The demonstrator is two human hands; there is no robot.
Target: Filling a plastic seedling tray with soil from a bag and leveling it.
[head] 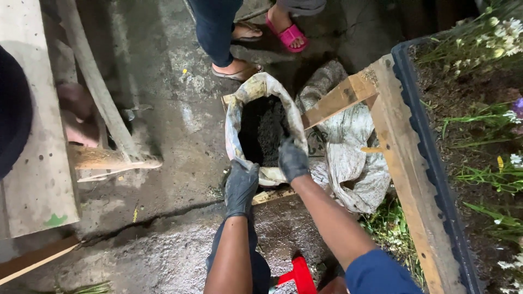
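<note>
Both hands wear dark gloves, forearms bare, reaching down and forward from the bottom edge of the view. Left hand (240, 185): fingers curled over the near rim of the sack (242, 117), clamped on the fabric at its lower left lip. Right hand (293, 159): closed on the same rim at its near right side, wrist bent, blue sleeve at the elbow.

The sack is whitish, soiled woven material, mouth pulled open, standing on the ground near the middle of the scene. Inside: dark, crumbly soil (267, 130), filling the lower part of the opening.

Surface: rough, damp-looking concrete ground (180, 125), stained and cracked, with a dark crack running along the lower left. Just right of the sack lies a second crumpled grey-white bag (354, 158), under a slanted wooden frame (395, 147). Along the right edge, a dark corrugated-edged planter (430, 163) holds soil, grass blades and small white flowers. A wooden pole (95, 81) and a pale board (38, 163) lie at the left edge.

Top edge: another person's feet, one in a pink sandal (289, 35). Bottom edge: a red object (299, 275), kind unclear.
</note>
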